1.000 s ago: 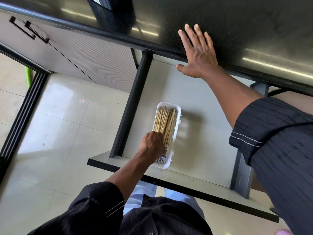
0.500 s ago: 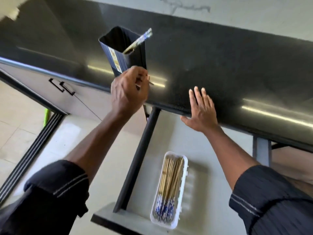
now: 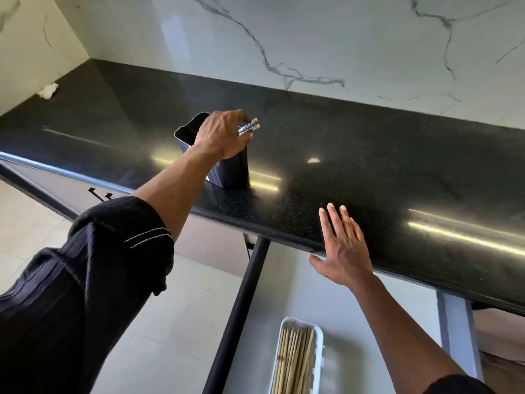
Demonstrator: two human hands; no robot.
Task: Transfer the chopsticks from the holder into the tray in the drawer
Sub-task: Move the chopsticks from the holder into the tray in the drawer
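Left hand [image 3: 223, 135] gripping chopsticks [image 3: 250, 127] over holder [image 3: 231, 169], right hand [image 3: 342, 251] flat on counter [image 3: 369, 155]

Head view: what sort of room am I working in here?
Most likely a home kitchen: a glossy black stone countertop against a marble-look wall, cabinet fronts with an open drawer below, and a white tray of chopsticks inside it.

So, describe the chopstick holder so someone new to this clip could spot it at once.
Start at the long black countertop under the marble wall. Near its front edge, left of centre, stands a dark, upright, open-topped holder. It is the only container on the counter, and the left hand is over its mouth, pinching two blue-and-white patterned chopsticks.
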